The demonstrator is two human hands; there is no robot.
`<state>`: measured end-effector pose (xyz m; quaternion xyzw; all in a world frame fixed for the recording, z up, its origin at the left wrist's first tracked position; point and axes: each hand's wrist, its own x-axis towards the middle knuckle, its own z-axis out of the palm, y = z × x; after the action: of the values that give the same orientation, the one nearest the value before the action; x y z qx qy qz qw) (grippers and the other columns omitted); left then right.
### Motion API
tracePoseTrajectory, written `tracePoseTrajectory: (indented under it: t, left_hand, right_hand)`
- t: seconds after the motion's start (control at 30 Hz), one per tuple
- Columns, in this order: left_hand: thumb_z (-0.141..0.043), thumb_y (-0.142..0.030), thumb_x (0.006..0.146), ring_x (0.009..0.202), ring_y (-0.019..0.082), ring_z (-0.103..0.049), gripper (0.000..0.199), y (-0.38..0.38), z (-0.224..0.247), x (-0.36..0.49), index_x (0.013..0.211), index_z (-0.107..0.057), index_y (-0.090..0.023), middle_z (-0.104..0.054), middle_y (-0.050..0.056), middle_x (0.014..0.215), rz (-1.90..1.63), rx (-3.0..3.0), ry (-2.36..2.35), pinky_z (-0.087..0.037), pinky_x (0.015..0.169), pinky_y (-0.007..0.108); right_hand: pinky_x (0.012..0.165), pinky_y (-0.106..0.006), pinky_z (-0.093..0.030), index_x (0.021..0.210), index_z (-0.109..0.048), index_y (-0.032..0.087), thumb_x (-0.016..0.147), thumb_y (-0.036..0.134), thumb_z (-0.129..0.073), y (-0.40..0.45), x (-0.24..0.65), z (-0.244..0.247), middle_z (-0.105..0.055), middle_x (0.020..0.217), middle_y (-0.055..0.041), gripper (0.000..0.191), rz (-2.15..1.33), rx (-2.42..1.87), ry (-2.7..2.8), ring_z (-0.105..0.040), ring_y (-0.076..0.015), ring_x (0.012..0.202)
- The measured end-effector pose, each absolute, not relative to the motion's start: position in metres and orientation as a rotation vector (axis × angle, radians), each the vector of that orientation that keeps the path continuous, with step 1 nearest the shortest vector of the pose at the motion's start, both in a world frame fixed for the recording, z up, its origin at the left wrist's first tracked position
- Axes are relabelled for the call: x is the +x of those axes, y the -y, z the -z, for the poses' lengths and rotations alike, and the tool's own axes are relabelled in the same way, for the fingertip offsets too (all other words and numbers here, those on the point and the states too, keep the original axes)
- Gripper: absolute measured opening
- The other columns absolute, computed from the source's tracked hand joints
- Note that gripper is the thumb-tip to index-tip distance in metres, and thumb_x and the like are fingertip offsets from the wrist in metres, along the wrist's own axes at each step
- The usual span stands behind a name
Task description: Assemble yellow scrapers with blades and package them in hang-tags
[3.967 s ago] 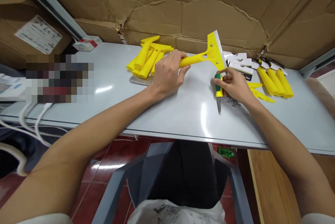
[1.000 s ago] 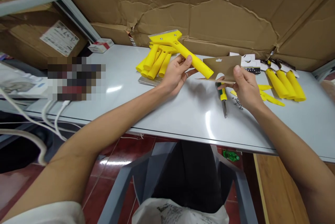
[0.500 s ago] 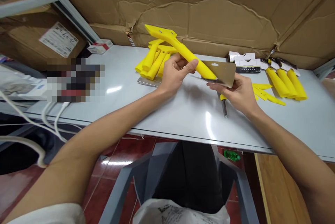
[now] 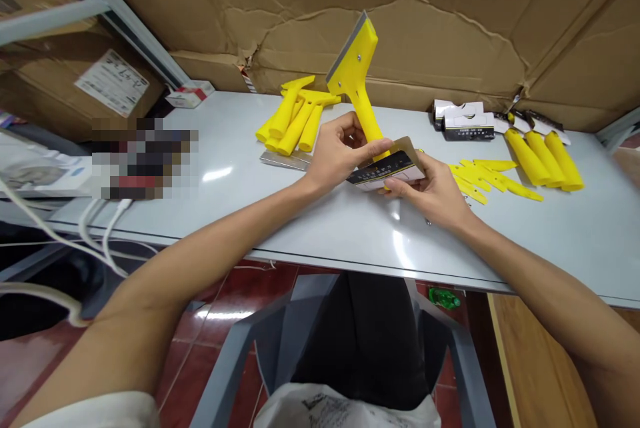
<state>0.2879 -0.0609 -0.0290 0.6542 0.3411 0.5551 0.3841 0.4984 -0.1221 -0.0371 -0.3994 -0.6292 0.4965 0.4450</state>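
Note:
A yellow scraper (image 4: 356, 71) with a grey blade edge and two screws stands up, blade end toward the cardboard. My left hand (image 4: 340, 151) is closed on its handle, with the thumb at the card. My right hand (image 4: 440, 191) grips a folded black-and-white packaging card (image 4: 387, 171) by its right side. The card lies across the lower end of the handle and hides it. Behind my left hand is a pile of yellow handles (image 4: 295, 118), with flat metal blades (image 4: 285, 160) beneath. Flat yellow pieces (image 4: 493, 175) lie right of my right hand.
Carded scrapers with yellow handles (image 4: 545, 158) and folded cards (image 4: 466, 123) lie at the right back. A small red-and-white box (image 4: 190, 94), white cables (image 4: 107, 235) and a blurred patch are at left. Cardboard (image 4: 400, 35) stands behind the white table (image 4: 240, 208).
The scraper has turned from a flat slant to upright, its blade end now higher. The card has moved left and tilted, now showing its printed side against the handle's end.

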Motion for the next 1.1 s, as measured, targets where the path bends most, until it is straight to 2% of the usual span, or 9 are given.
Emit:
tracePoseTrajectory:
  t: [0.13, 0.27, 0.37, 0.47, 0.6, 0.73, 0.97, 1.03, 1.1]
  left_hand:
    - [-0.084, -0.083, 0.081, 0.075, 0.014, -0.063, 0.063, 0.058, 0.026, 0.286, 0.086, -0.074, -0.021, -0.070, 0.002, 0.082, -1.359, 1.718, -0.820, -0.051, 0.069, 0.030]
    - [-0.072, -0.091, 0.084, 0.097, 0.022, -0.073, 0.070, 0.056, 0.023, 0.284, 0.089, -0.077, -0.021, -0.075, 0.007, 0.095, -1.262, 1.645, -0.711, -0.059, 0.085, 0.036]
    - [-0.081, -0.086, 0.081, 0.116, 0.028, -0.075, 0.067, 0.057, 0.023, 0.285, 0.108, -0.079, -0.025, -0.078, 0.008, 0.109, -1.177, 1.573, -0.595, -0.063, 0.097, 0.040]
    - [-0.098, -0.070, 0.073, 0.127, 0.030, -0.073, 0.068, 0.059, 0.024, 0.285, 0.124, -0.078, -0.030, -0.079, 0.007, 0.123, -1.161, 1.582, -0.548, -0.063, 0.107, 0.042]
    - [-0.099, -0.058, 0.078, 0.126, 0.027, -0.074, 0.057, 0.058, 0.028, 0.285, 0.123, -0.080, -0.029, -0.080, 0.006, 0.126, -1.217, 1.607, -0.548, -0.061, 0.113, 0.041]
    - [-0.097, -0.056, 0.081, 0.119, 0.025, -0.075, 0.047, 0.057, 0.028, 0.283, 0.117, -0.083, -0.028, -0.081, 0.006, 0.125, -1.230, 1.637, -0.555, -0.062, 0.110, 0.038]
    - [-0.093, -0.061, 0.084, 0.122, 0.028, -0.075, 0.046, 0.062, 0.024, 0.282, 0.114, -0.085, -0.027, -0.080, 0.005, 0.127, -1.136, 1.670, -0.547, -0.061, 0.108, 0.040]
    - [-0.093, -0.059, 0.084, 0.122, 0.027, -0.074, 0.046, 0.060, 0.026, 0.283, 0.115, -0.085, -0.026, -0.080, 0.006, 0.125, -1.133, 1.665, -0.533, -0.059, 0.108, 0.038]
    - [-0.097, -0.055, 0.082, 0.116, 0.024, -0.075, 0.051, 0.057, 0.030, 0.284, 0.121, -0.082, -0.026, -0.081, 0.005, 0.118, -1.164, 1.618, -0.523, -0.060, 0.102, 0.034]
  right_hand:
    - [0.072, -0.047, -0.076, 0.113, -0.076, 0.028, 0.072, 0.057, -0.101, 0.122, 0.499, 0.031, -0.083, 0.106, -0.0044, 0.056, -1.234, -1.001, 1.496, -0.083, -0.0288, 0.085]
    - [0.074, -0.044, -0.076, 0.109, -0.074, 0.027, 0.079, 0.061, -0.096, 0.119, 0.501, 0.027, -0.083, 0.108, -0.0035, 0.051, -1.201, -0.970, 1.415, -0.083, -0.0282, 0.095]
    - [0.077, -0.045, -0.077, 0.111, -0.071, 0.029, 0.082, 0.064, -0.092, 0.115, 0.503, 0.029, -0.082, 0.113, -0.0034, 0.050, -1.193, -0.955, 1.370, -0.083, -0.0285, 0.100]
    - [0.081, -0.045, -0.077, 0.113, -0.071, 0.029, 0.081, 0.063, -0.094, 0.110, 0.505, 0.033, -0.082, 0.120, -0.0032, 0.052, -1.202, -0.943, 1.375, -0.082, -0.0289, 0.106]
    - [0.089, -0.048, -0.077, 0.118, -0.069, 0.030, 0.083, 0.060, -0.093, 0.111, 0.505, 0.034, -0.081, 0.125, -0.0034, 0.052, -1.244, -0.907, 1.393, -0.082, -0.0280, 0.109]
    - [0.096, -0.052, -0.075, 0.119, -0.066, 0.031, 0.078, 0.061, -0.097, 0.115, 0.503, 0.033, -0.081, 0.125, -0.0036, 0.060, -1.243, -0.924, 1.427, -0.081, -0.0292, 0.112]
    - [0.096, -0.051, -0.075, 0.117, -0.066, 0.030, 0.063, 0.065, -0.104, 0.112, 0.504, 0.035, -0.080, 0.121, -0.0041, 0.075, -1.185, -0.958, 1.441, -0.080, -0.0298, 0.108]
    - [0.094, -0.049, -0.075, 0.116, -0.066, 0.030, 0.059, 0.065, -0.105, 0.111, 0.505, 0.036, -0.079, 0.120, -0.0038, 0.078, -1.180, -0.951, 1.433, -0.079, -0.0294, 0.108]
    - [0.092, -0.048, -0.075, 0.117, -0.066, 0.030, 0.057, 0.064, -0.106, 0.110, 0.505, 0.037, -0.079, 0.120, -0.0031, 0.080, -1.193, -0.913, 1.408, -0.079, -0.0285, 0.106]
